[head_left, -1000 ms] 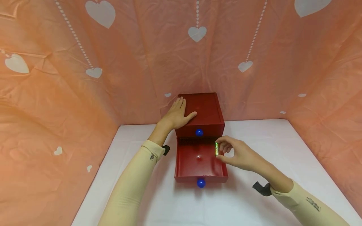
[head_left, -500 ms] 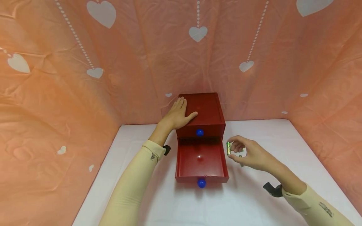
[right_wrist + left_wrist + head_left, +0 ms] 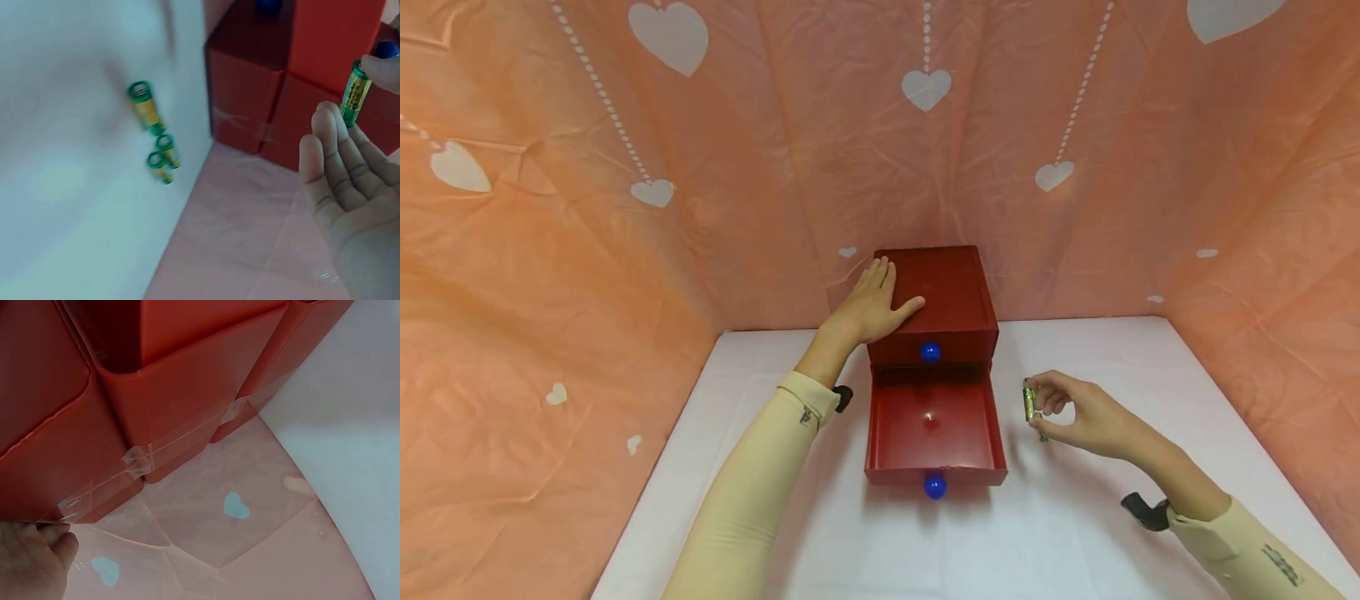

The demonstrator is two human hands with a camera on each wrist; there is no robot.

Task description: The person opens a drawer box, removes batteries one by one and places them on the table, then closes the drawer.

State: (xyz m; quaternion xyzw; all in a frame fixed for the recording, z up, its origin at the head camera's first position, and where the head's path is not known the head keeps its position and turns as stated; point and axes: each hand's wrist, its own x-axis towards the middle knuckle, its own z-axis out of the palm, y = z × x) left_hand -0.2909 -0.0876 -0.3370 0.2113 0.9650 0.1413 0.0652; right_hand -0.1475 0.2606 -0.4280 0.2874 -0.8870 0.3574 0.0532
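A red drawer unit [image 3: 951,287] with blue knobs stands at the back of the table, its lower drawer [image 3: 928,429] pulled out and bare inside. My left hand [image 3: 868,312] rests with straight fingers on the unit's top, at the left side. To the right of the drawer, my right hand [image 3: 1086,412] pinches a green and gold battery [image 3: 355,94] upright between thumb and fingertips. Three more batteries [image 3: 147,109] stand on the table in the right wrist view. Behind the right hand in the head view, they are mostly hidden.
White cloth covers the table [image 3: 925,550]. An orange-pink curtain [image 3: 790,167] with white hearts encloses it at the back and sides. The lower drawer's blue knob [image 3: 935,487] juts toward the front.
My right hand has moved right, from over the open drawer to beside it, with the battery still pinched. The left hand and the drawer unit have stayed put.
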